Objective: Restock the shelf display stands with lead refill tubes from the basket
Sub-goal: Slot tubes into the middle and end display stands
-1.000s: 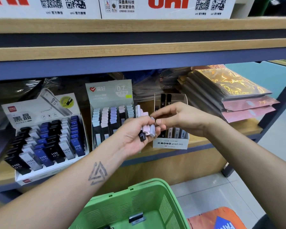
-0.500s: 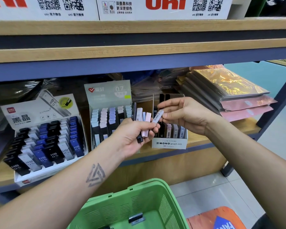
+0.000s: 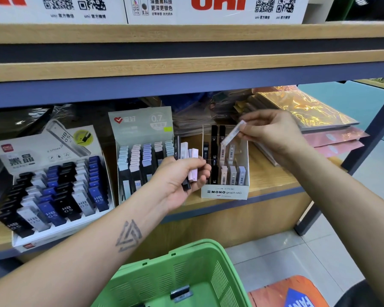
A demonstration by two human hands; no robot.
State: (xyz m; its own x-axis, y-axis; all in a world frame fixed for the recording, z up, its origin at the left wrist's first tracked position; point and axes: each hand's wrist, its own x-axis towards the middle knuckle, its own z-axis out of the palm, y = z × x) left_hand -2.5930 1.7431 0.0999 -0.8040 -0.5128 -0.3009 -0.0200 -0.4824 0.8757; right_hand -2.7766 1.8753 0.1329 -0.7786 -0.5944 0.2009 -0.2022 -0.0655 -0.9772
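A slim, pale lead refill tube (image 3: 232, 133) with a barcode label is pinched at its upper end by the fingers (image 3: 245, 129) of the right hand (image 3: 273, 135). It is held tilted, its lower end over the back rows of the MONO display stand (image 3: 225, 192), just above a pale tube already seated there. That stand is a clear-walled box with a white front; black tubes are seen on its left side and pink, grey and bluish ones on its right.

A bundle of tubes (image 3: 190, 160), white, pink and black, is gripped in the curled fingers of the left hand (image 3: 182, 178), just left of the MONO stand and in front of the 0.7 display stand (image 3: 142, 129), which is filled with pastel-capped tubes. Further left, the HB 0.5 stand (image 3: 53, 196) is packed with black, blue and grey tubes. All three stands rest on the wooden shelf (image 3: 273, 173). A green basket (image 3: 186, 269) is seen below the forearms.
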